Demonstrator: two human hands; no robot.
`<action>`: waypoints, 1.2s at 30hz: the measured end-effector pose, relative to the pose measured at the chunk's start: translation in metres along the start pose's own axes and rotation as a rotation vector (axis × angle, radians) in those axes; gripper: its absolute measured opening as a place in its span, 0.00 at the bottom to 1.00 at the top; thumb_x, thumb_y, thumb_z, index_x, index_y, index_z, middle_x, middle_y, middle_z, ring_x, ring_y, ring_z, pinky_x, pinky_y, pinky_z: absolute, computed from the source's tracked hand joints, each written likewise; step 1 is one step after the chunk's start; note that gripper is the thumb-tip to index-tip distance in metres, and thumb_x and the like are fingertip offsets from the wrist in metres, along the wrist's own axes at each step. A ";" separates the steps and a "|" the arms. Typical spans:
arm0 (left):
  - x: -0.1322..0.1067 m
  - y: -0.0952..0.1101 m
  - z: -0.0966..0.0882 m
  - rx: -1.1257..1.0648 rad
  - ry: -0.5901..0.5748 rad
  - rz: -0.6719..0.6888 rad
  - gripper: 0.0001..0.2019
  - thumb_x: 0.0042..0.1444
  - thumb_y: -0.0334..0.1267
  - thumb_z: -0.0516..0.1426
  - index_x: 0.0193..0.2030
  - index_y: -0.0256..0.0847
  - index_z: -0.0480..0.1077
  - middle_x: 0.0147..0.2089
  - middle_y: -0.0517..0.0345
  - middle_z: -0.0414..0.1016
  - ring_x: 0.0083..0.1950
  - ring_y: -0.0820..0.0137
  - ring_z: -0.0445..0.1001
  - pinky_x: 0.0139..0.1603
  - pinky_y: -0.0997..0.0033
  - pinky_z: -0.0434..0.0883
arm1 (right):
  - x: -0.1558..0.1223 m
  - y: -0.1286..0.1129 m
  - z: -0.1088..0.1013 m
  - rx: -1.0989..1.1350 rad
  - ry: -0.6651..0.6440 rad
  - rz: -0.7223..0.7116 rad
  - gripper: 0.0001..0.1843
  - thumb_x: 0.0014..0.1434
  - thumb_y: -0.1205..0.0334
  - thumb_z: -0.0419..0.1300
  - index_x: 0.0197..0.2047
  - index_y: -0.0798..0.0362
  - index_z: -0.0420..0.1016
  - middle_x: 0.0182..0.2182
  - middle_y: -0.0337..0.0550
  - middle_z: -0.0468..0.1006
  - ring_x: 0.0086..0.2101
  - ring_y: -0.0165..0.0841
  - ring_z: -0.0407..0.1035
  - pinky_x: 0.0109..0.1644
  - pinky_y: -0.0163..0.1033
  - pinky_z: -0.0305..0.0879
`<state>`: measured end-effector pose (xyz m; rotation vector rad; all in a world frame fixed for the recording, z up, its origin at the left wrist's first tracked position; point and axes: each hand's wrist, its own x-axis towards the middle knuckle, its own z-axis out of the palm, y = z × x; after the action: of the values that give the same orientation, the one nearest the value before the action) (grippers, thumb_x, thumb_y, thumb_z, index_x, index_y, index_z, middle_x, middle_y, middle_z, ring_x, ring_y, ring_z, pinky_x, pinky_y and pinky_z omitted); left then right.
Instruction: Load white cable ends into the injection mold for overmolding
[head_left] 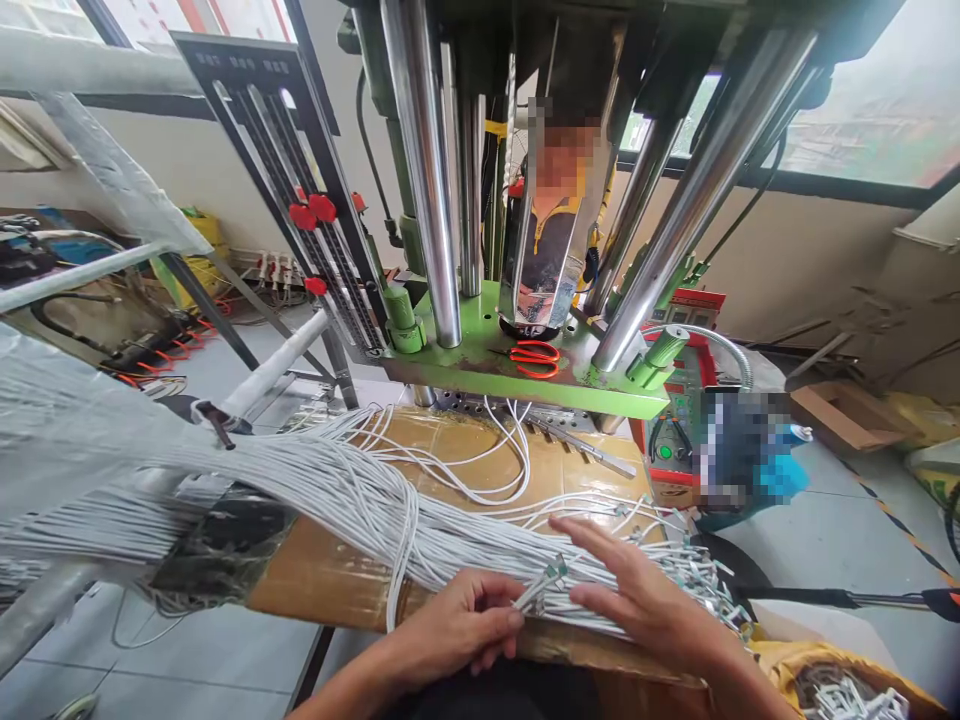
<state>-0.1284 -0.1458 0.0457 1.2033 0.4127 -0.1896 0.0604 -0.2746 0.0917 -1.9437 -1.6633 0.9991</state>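
Note:
My left hand (480, 618) is closed around a white cable near its end, at the front edge of the cardboard. A small connector with greenish metal terminals (553, 572) sticks out of that grip, pointing up and right. Just right of it is my right hand (637, 585), its fingers spread and holding nothing, above the cables. Beneath both hands runs a thick bundle of white cables (322, 490), with a loop of cable around it. Many connector ends (697, 570) lie in a heap at the bundle's right end.
A green press (457, 365) with steel columns stands behind the cardboard (337, 575). Red-handled scissors (534, 358) lie on its plate. A red control box (671, 440) is at right. Lower right, a yellow bag (784, 655) holds white pieces. Plastic-wrapped cables rest on a rack at left.

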 end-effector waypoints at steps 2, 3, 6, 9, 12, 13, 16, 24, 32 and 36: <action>0.006 0.000 0.003 -0.054 0.023 0.038 0.20 0.53 0.53 0.60 0.36 0.34 0.72 0.25 0.63 0.67 0.21 0.79 0.59 0.21 0.79 0.59 | 0.004 -0.002 0.006 0.106 0.046 0.018 0.34 0.66 0.45 0.48 0.71 0.45 0.44 0.69 0.47 0.49 0.67 0.40 0.45 0.69 0.51 0.46; 0.010 -0.001 0.005 -0.082 0.058 0.072 0.21 0.51 0.54 0.62 0.36 0.34 0.72 0.24 0.63 0.66 0.21 0.79 0.59 0.21 0.79 0.58 | 0.007 -0.002 0.011 0.136 0.025 -0.027 0.33 0.67 0.47 0.48 0.71 0.45 0.44 0.69 0.45 0.48 0.67 0.39 0.44 0.69 0.51 0.46; 0.020 -0.004 0.007 -0.160 0.205 0.148 0.22 0.47 0.53 0.65 0.33 0.33 0.73 0.20 0.65 0.62 0.20 0.79 0.57 0.21 0.78 0.54 | 0.022 0.011 0.015 0.147 0.030 -0.130 0.27 0.68 0.51 0.46 0.69 0.44 0.52 0.66 0.44 0.58 0.64 0.38 0.54 0.67 0.48 0.54; 0.025 -0.005 0.005 -0.266 0.311 0.119 0.20 0.43 0.50 0.68 0.31 0.32 0.73 0.19 0.64 0.63 0.19 0.80 0.58 0.20 0.79 0.53 | 0.042 0.056 -0.008 -0.145 0.386 0.045 0.25 0.69 0.57 0.41 0.65 0.53 0.60 0.56 0.53 0.70 0.56 0.43 0.63 0.61 0.54 0.60; 0.027 -0.001 0.001 -0.411 0.365 0.063 0.19 0.38 0.46 0.71 0.28 0.32 0.72 0.23 0.60 0.69 0.19 0.80 0.62 0.19 0.79 0.53 | 0.062 0.110 -0.037 -0.542 0.475 0.139 0.26 0.66 0.64 0.42 0.63 0.64 0.61 0.49 0.61 0.73 0.53 0.49 0.64 0.57 0.57 0.62; 0.028 0.000 -0.001 -0.447 0.372 0.046 0.19 0.38 0.45 0.71 0.27 0.33 0.71 0.25 0.58 0.71 0.19 0.80 0.63 0.19 0.80 0.53 | 0.067 0.124 -0.044 -0.599 0.448 0.138 0.26 0.65 0.65 0.43 0.62 0.65 0.63 0.47 0.61 0.73 0.52 0.49 0.64 0.56 0.55 0.62; 0.029 0.001 -0.002 -0.443 0.383 0.046 0.18 0.41 0.46 0.69 0.26 0.32 0.71 0.26 0.55 0.73 0.18 0.81 0.62 0.19 0.80 0.51 | 0.073 0.151 -0.053 -0.620 0.399 0.105 0.24 0.64 0.65 0.43 0.60 0.62 0.66 0.43 0.57 0.74 0.47 0.46 0.67 0.55 0.50 0.65; 0.034 0.003 -0.006 -0.183 0.412 0.215 0.18 0.51 0.51 0.62 0.36 0.34 0.72 0.29 0.55 0.75 0.16 0.80 0.58 0.18 0.77 0.57 | 0.053 0.145 -0.054 -0.430 0.281 0.310 0.18 0.58 0.56 0.46 0.48 0.50 0.69 0.35 0.51 0.78 0.33 0.44 0.74 0.37 0.47 0.70; 0.046 0.009 -0.012 0.680 0.158 0.535 0.16 0.62 0.39 0.48 0.41 0.38 0.77 0.35 0.47 0.78 0.38 0.64 0.74 0.43 0.69 0.68 | 0.027 0.042 0.023 0.497 0.255 0.392 0.32 0.60 0.45 0.47 0.63 0.53 0.58 0.23 0.38 0.73 0.24 0.36 0.70 0.25 0.39 0.70; 0.055 0.005 -0.012 0.750 0.102 0.503 0.19 0.64 0.43 0.45 0.39 0.39 0.76 0.33 0.46 0.77 0.39 0.62 0.75 0.44 0.68 0.69 | 0.026 0.043 0.058 0.467 0.484 0.267 0.30 0.59 0.49 0.51 0.63 0.50 0.62 0.52 0.50 0.74 0.57 0.43 0.64 0.62 0.51 0.61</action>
<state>-0.0790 -0.1292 0.0240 2.0191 0.1045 0.1745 0.0488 -0.2678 0.0167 -1.9059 -0.8384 0.8230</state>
